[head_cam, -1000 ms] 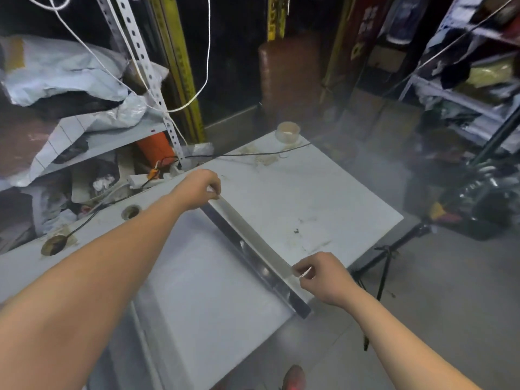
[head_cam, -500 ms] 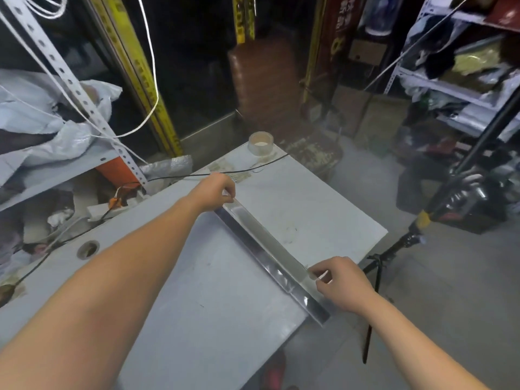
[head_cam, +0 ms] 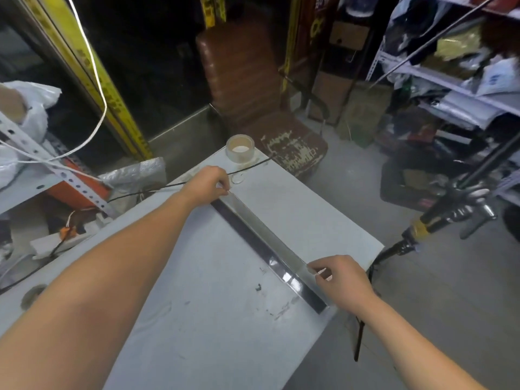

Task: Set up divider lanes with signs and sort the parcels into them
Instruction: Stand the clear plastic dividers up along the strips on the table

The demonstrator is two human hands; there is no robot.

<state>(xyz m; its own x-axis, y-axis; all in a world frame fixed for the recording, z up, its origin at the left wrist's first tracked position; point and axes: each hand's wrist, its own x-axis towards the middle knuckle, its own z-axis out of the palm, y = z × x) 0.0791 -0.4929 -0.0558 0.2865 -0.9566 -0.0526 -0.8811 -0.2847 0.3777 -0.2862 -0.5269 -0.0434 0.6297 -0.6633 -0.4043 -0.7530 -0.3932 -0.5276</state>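
Nearest, at 5 o'clock, the right hand [head_cam: 342, 280] pinches the near end of the divider [head_cam: 267, 243], a long clear strip with a dark edge, between thumb and fingertips. The divider lies slantwise on the white table [head_cam: 197, 319], running from the table's near right edge at 5 o'clock up toward 12 o'clock. Scuffs and dark specks mark the tabletop just left of the near end. At the far end the left hand [head_cam: 208, 187] is closed on the strip, fingers curled over its tip. A thin black cable [head_cam: 157, 190] crosses the table behind that hand and passes under it. Just beyond, near the table's far corner, stands a tape roll [head_cam: 240, 149], apart from the divider. Off the table at 3 o'clock a black tripod [head_cam: 422, 229] with a yellow collar leans in close to the right edge. At 9 o'clock a perforated shelf [head_cam: 42, 170] holds white bags, with an orange thing beneath. Farthest, at 12 o'clock, a worn brown chair [head_cam: 253, 88] sits behind the table, and racks of bags fill 2 o'clock.
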